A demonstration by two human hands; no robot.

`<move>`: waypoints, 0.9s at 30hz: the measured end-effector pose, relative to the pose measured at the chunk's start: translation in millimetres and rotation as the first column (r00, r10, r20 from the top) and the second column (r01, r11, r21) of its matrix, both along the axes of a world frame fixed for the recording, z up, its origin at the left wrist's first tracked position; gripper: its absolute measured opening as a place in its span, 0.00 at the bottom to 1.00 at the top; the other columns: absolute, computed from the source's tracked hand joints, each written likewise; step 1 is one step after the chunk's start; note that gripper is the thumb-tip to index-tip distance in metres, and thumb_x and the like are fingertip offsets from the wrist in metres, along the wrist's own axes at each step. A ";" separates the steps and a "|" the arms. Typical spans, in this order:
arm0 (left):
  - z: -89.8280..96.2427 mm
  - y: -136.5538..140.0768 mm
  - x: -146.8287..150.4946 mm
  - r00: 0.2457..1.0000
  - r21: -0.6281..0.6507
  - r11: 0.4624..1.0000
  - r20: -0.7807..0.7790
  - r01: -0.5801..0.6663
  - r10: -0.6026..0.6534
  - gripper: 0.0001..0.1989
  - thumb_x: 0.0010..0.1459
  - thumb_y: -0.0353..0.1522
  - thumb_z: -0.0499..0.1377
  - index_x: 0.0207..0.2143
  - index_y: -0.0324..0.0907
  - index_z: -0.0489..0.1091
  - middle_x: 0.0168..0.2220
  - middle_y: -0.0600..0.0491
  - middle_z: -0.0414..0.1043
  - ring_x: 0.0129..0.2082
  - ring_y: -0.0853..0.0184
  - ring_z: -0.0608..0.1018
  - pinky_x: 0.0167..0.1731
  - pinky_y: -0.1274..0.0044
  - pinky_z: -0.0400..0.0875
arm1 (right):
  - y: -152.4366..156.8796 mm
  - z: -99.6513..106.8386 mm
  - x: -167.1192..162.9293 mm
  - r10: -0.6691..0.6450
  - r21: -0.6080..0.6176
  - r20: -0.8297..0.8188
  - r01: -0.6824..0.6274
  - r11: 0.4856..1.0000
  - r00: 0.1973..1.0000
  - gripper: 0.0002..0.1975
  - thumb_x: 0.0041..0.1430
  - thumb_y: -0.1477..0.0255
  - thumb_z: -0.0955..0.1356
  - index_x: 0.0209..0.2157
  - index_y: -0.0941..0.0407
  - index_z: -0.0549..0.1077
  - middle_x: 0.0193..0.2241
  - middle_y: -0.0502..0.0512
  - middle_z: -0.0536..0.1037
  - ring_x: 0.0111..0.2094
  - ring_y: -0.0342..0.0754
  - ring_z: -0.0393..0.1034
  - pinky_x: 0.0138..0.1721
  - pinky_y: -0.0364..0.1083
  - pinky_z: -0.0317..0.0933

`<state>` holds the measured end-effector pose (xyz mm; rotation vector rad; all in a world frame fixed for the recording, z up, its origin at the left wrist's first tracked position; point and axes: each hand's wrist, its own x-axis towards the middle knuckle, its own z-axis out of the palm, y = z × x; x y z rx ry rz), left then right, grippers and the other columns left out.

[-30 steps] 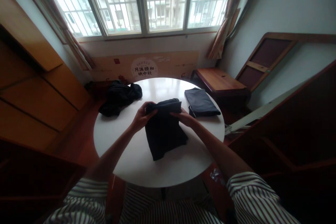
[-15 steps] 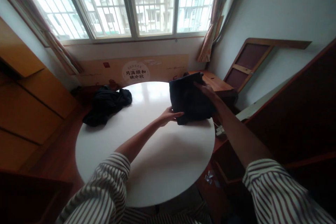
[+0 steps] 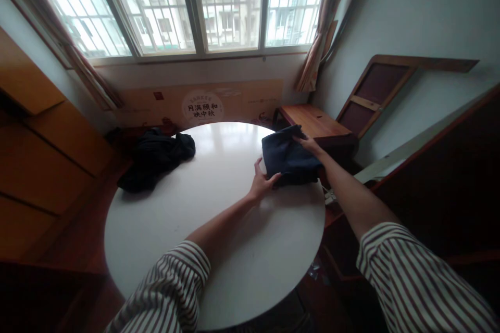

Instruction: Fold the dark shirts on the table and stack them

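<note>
A folded dark navy garment (image 3: 289, 153) lies at the right side of the round white table (image 3: 164, 250); its exact kind is hidden by the folding. At its lower left corner is my left hand (image 3: 263, 183), thumb over the cloth and fingers along the left edge. My right hand (image 3: 309, 145) grips the upper right edge, fingers on top of the cloth. Across the table to the left is a crumpled black garment (image 3: 160, 156), hanging partly over the edge, with neither hand near it.
Beyond the table stands a wooden side table (image 3: 312, 119), near a leaning wooden frame (image 3: 363, 99). Orange-brown cabinets (image 3: 47, 156) line the left. A printed banner (image 3: 242, 99) runs below the barred window (image 3: 230, 5). A white plug strip (image 3: 330, 196) sits by the table's right edge.
The folded garment has come down from a tilted, raised position to lie flatter on the table, a little further right. Both hands moved down with it, and the left fingers spread more.
</note>
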<state>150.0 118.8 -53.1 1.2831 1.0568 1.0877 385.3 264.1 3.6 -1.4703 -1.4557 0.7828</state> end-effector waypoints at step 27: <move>-0.1 -6.7 4.1 0.966 0.343 0.934 -0.260 0.103 -0.011 0.17 0.57 0.32 0.64 0.50 0.39 0.77 0.46 0.47 0.80 0.44 0.60 0.82 0.51 0.70 0.74 | -16.9 43.9 -46.8 0.231 -0.129 0.787 -0.213 0.968 0.571 0.30 0.63 0.56 0.64 0.62 0.54 0.68 0.66 0.62 0.62 0.66 0.70 0.51 0.64 0.73 0.33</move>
